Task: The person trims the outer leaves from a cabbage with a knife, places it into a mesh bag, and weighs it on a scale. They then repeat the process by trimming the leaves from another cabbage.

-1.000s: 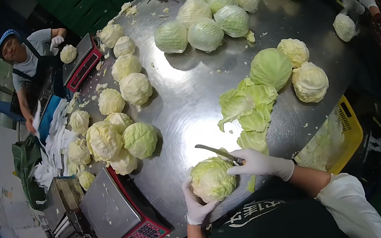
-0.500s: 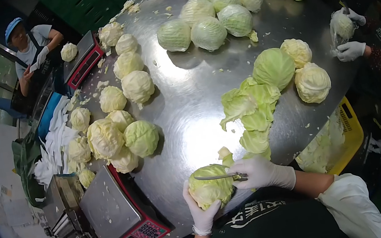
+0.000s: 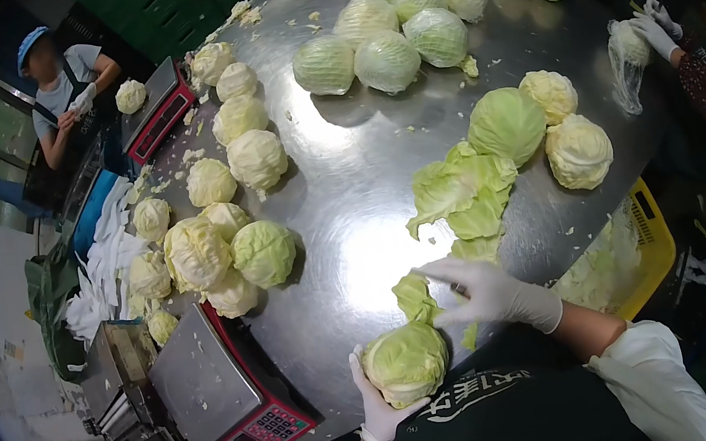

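Note:
My left hand (image 3: 378,408) is wrapped round the left side and underside of a trimmed green cabbage (image 3: 407,363) at the table's near edge. Just above it, my right hand (image 3: 495,290) has its forefinger stretched out and its thumb apart, beside a loose cabbage leaf (image 3: 415,298). A dark sliver of the knife (image 3: 457,290) seems to show between that thumb and the fingers; its blade is hidden. Both hands wear white gloves. Large peeled outer leaves (image 3: 461,193) lie beyond my right hand, against a whole green cabbage (image 3: 507,127).
Left are a red-framed scale (image 3: 202,377) and a group of cabbages (image 3: 195,253). Wrapped cabbages (image 3: 387,61) sit at the back. A yellow crate (image 3: 652,240) with leaves stands right. One co-worker (image 3: 66,96) stands far left; another's gloved hands (image 3: 657,29) handle a bagged cabbage.
My right hand has lifted off the cabbage, up and right, and the knife blade no longer shows. The cabbage has turned in my left hand. The right co-worker's bag now hangs down.

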`<action>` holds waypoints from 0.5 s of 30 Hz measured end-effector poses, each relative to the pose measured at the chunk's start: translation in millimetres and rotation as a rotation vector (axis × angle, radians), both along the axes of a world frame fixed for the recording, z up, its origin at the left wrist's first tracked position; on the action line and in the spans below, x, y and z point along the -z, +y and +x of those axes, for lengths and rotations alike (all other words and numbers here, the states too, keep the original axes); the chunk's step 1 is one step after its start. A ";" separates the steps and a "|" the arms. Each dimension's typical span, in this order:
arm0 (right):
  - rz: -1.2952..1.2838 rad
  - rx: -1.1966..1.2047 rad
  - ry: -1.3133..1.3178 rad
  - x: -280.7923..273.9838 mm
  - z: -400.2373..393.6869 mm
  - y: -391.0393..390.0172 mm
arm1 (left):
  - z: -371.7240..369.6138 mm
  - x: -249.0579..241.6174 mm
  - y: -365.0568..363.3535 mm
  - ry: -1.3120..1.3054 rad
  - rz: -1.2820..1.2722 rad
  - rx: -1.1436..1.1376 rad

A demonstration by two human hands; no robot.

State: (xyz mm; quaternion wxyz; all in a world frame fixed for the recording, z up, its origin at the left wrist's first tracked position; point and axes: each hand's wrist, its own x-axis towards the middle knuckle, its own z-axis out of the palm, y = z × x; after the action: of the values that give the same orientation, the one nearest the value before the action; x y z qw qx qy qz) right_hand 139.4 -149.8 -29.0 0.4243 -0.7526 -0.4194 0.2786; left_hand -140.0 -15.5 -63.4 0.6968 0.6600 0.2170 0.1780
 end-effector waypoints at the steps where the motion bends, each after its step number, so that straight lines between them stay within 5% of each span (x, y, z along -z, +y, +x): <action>1: 0.105 -0.119 -0.036 8.3 -12.0 4.4 | 5.9 -10.6 0.5 0.029 -0.023 0.043; 3: 0.214 -0.245 -0.071 10.8 -19.7 8.5 | -0.3 5.6 5.7 0.044 -0.018 0.054; 5: -0.103 -0.459 0.245 3.8 -22.4 11.1 | -6.6 16.3 8.6 0.062 -0.012 0.066; 8: -0.173 -0.472 0.062 -2.2 -24.4 5.7 | -8.5 20.5 4.9 0.045 -0.045 0.030; 15: -0.040 -0.371 0.084 -4.6 -27.8 -20.4 | 0.0 27.9 -6.4 0.001 0.176 -0.035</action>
State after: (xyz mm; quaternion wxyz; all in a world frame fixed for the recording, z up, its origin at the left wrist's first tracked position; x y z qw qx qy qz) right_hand 111.6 -170.1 -24.5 0.3679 -0.6585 -0.5271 0.3914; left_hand -139.9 -21.8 -91.2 0.6328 0.7148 0.2127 0.2082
